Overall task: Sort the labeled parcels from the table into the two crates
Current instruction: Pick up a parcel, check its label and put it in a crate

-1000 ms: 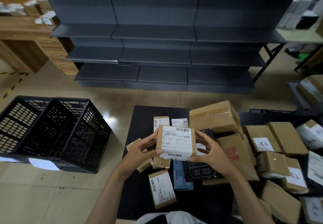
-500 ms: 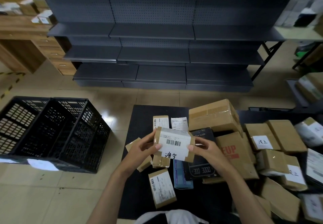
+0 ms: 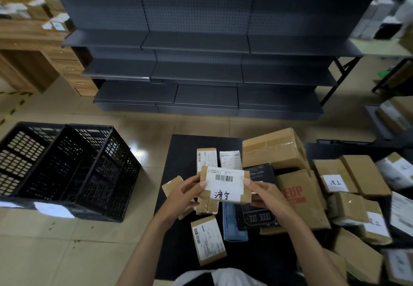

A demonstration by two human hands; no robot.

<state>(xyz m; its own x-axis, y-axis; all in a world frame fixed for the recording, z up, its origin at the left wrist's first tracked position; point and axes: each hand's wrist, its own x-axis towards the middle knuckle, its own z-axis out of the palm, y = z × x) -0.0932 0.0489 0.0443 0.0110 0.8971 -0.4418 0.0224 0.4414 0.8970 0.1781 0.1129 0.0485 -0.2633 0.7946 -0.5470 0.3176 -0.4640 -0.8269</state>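
Observation:
I hold a small brown parcel (image 3: 224,184) above the black table (image 3: 178,151). Its side faces me, showing a barcode label and a white handwritten label. My left hand (image 3: 182,193) grips its left end and my right hand (image 3: 264,194) grips its right end. Two black slatted crates (image 3: 67,165) stand side by side on the floor to the left of the table. Several more labeled cardboard parcels lie on the table, among them a large box (image 3: 274,148) and a small one (image 3: 207,240) near me.
A grey metal shelving unit (image 3: 196,44) stands behind the table. A wooden desk (image 3: 33,46) with boxes is at the back left. A black coffee-scale box (image 3: 260,196) lies under my hands. More parcels pile up at the right (image 3: 355,178).
I have tipped the parcel in both hands, so its big shipping label turned away upward and the side with the handwritten label now faces me. The parcel stayed over the same spot.

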